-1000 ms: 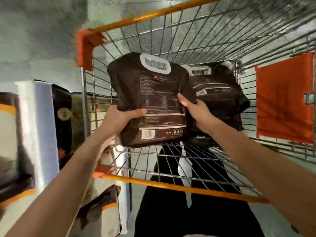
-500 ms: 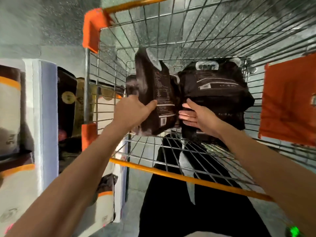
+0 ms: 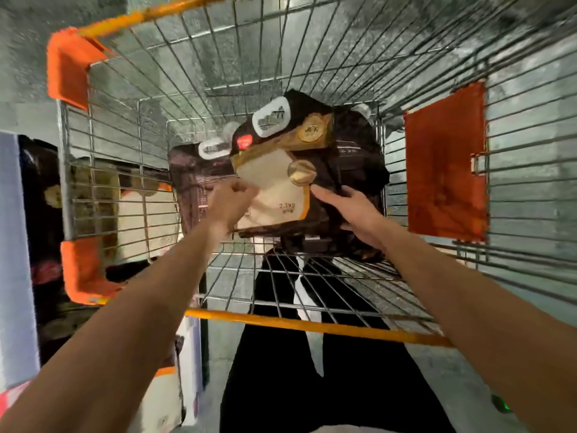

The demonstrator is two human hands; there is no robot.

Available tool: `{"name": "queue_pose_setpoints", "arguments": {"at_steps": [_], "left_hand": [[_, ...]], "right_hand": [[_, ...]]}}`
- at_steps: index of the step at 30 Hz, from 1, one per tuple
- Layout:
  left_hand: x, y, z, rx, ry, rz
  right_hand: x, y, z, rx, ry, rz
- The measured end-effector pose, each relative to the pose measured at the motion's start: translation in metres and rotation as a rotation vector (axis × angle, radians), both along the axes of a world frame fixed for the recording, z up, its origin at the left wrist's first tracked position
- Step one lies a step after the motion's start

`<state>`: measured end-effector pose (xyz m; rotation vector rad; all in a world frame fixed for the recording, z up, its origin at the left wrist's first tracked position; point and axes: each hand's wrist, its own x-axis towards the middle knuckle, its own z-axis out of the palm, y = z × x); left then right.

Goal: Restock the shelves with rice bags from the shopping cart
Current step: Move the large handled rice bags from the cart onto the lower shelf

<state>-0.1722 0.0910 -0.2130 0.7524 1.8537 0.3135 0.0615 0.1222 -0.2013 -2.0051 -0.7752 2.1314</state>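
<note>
Judging by bulk, rice bag (image 3: 274, 185) is deemed heavy, saggy; edge pinched by left hand (image 3: 229, 203), side supported by spread right hand (image 3: 351, 212); handle cutout (image 3: 271, 119) preferred.

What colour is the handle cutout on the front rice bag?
White handle on the black-topped rice bag; head view.

One shopping cart (image 3: 312, 328), three rice bags (image 3: 274, 189) inside
</note>
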Motion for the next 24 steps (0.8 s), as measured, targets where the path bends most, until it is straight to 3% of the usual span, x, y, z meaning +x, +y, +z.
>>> {"name": "queue_pose_setpoints", "arguments": {"at_steps": [5,8,13,24], "left_hand": [[-0.011,-0.001,-0.016,-0.125,-0.07,0.07],[-0.015,-0.003,-0.019,-0.291,-0.215,0.012],[-0.03,-0.004,-0.034,-0.414,-0.381,0.148],[-0.039,-0.003,-0.061,-0.403,-0.425,0.196]], "right_hand": [[-0.019,0.002,-0.008,0.23,-0.116,0.007],[-0.021,0.012,-0.008,0.289,-0.214,0.102],[-0.022,0.02,-0.013,0.295,-0.231,0.151],[-0.036,0.02,0.004,0.289,-0.129,0.139]]}}
